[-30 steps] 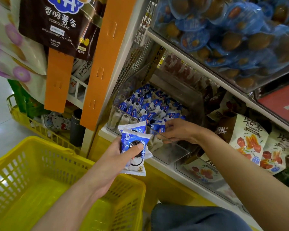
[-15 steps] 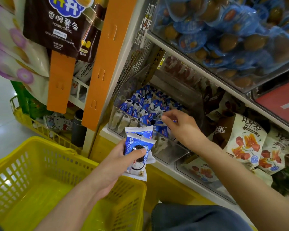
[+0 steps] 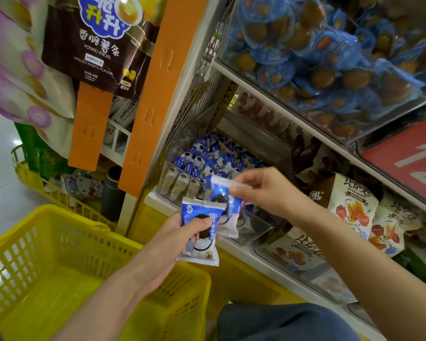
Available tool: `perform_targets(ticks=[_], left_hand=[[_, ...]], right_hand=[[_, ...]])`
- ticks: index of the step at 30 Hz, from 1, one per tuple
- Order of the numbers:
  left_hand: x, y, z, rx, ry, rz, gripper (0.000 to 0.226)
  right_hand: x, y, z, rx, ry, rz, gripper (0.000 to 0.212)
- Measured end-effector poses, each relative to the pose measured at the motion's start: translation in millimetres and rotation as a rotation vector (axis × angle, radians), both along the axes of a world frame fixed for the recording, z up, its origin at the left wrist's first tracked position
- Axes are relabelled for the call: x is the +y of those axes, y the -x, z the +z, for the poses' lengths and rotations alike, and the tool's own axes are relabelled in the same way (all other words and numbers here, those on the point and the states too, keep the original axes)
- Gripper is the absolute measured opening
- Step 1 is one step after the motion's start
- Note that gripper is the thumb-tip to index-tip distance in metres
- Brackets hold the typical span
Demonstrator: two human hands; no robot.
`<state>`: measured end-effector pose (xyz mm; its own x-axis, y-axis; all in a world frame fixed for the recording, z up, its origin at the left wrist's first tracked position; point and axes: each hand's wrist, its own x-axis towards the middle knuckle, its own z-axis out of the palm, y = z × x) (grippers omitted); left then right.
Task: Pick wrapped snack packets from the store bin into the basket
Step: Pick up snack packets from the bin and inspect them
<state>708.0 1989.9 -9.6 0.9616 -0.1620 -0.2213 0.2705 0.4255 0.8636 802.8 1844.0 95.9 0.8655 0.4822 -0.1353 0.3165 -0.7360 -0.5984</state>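
**Two snack packets held just in front of the store bin**

Nearest us, below the clear store bin [image 3: 180, 187] and to its right, is a knee in blue denim [image 3: 280, 323]. Below the bin and to its left stands a yellow basket [image 3: 182, 303], mouth open upward to catch whatever is dropped. We see no packet in the part of it that shows.

Directly in front of the bin, the left hand [image 3: 175, 238] grips a blue-and-white snack packet [image 3: 202, 232]. Its fingers are curled behind the packet and the thumb is pressed across the face, holding it flat and upright close above the basket's rim.

Slightly nearer the bin, the right hand [image 3: 263, 193] pinches the sealed top edge of a second packet [image 3: 228, 205] between thumb and forefinger, so the packet hangs down. Its lower half is tucked behind the first packet; we cannot tell whether they touch. We judge the right hand is passing it to the left hand, which gathers packets while the right does the reaching. Neither packet is in the basket yet.

Inside the bin, many matching packets [image 3: 207, 158] lie heaped. Right of the bin are pale bags with orange print [image 3: 352, 207]. Above the bin a shelf carries a clear tub of blue-sealed brown snacks [image 3: 330, 57]. Left of the bin hang an orange strip [image 3: 158, 94] and a dark potato-sticks bag [image 3: 96, 48].
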Motion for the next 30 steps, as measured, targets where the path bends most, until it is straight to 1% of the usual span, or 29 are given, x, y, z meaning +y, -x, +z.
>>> perform_targets(ticks=[2, 3, 5, 6, 7, 9, 12, 15, 16, 18, 20, 21, 23, 24, 25, 26, 27, 29, 30], left_hand=[[1.7, -2.2, -1.3, 0.024, 0.004, 0.074, 0.038], [2.5, -3.3, -3.4, 0.047, -0.007, 0.125, 0.032], [3.0, -5.3, -6.3, 0.087, -0.017, 0.192, 0.02], [2.8, -5.6, -6.7, 0.1, -0.018, 0.206, 0.017], [2.4, -6.0, -6.4, 0.106, -0.017, 0.214, 0.016], [2.0, -6.3, -6.0, 0.109, -0.016, 0.221, 0.015], [2.2, -6.8, -5.7, 0.11, -0.04, 0.221, 0.015], [2.0, -7.1, -6.5, 0.112, -0.055, 0.209, 0.018], [1.7, -7.2, -6.6, 0.114, -0.058, 0.203, 0.019], [1.3, -7.2, -6.2, 0.123, -0.061, 0.196, 0.021], [1.2, -7.3, -5.8, 0.129, -0.06, 0.193, 0.022], [1.1, -7.5, -5.7, 0.131, -0.058, 0.194, 0.021], [0.6, -7.8, -5.5, 0.134, -0.063, 0.191, 0.021], [0.3, -7.9, -5.4, 0.137, -0.066, 0.188, 0.02], [-0.1, -8.2, -5.5, 0.137, -0.067, 0.186, 0.019], [-0.3, -8.2, -5.5, 0.137, -0.066, 0.185, 0.018], [-0.3, -8.4, -5.4, 0.137, -0.063, 0.182, 0.017], [0.2, -8.6, -5.8, 0.131, -0.057, 0.177, 0.016], [0.5, -8.8, -6.6, 0.126, -0.052, 0.177, 0.016]], right_hand=[[-8.2, -10.0, 9.1, -0.102, -0.021, -0.099, 0.005], [-12.1, -17.3, 12.3, -0.179, 0.024, -0.163, 0.005], [-18.4, -31.9, 13.4, -0.292, 0.203, -0.27, 0.007], [-20.8, -38.3, 10.6, -0.31, 0.302, -0.286, 0.007], [-22.0, -43.9, 6.5, -0.296, 0.38, -0.275, 0.008], [-21.7, -51.8, -4.9, -0.196, 0.458, -0.22, 0.01], [-16.0, -55.8, -23.7, -0.038, 0.473, -0.15, 0.013], [-10.3, -61.8, -35.0, 0.09, 0.467, -0.171, 0.018], [-9.9, -63.8, -37.2, 0.113, 0.522, -0.175, 0.02], [-10.5, -66.1, -37.8, 0.094, 0.732, -0.157, 0.026], [-10.9, -64.8, -36.6, 0.084, 0.842, -0.175, 0.046], [-11.7, -63.7, -37.2, 0.156, 0.789, -0.232, 0.057], [-12.3, -60.9, -39.0, 0.402, 0.511, -0.362, 0.07], [-11.4, -58.9, -39.4, 0.525, 0.409, -0.376, 0.071], [-12.2, -57.8, -41.4, 0.593, 0.37, -0.366, 0.068], [-14.2, -57.4, -44.9, 0.605, 0.341, -0.364, 0.066], [-14.8, -56.5, -46.9, 0.583, 0.317, -0.38, 0.068], [-15.1, -56.8, -47.1, 0.513, 0.293, -0.425, 0.08], [-15.2, -58.9, -45.5, 0.484, 0.313, -0.424, 0.08]])
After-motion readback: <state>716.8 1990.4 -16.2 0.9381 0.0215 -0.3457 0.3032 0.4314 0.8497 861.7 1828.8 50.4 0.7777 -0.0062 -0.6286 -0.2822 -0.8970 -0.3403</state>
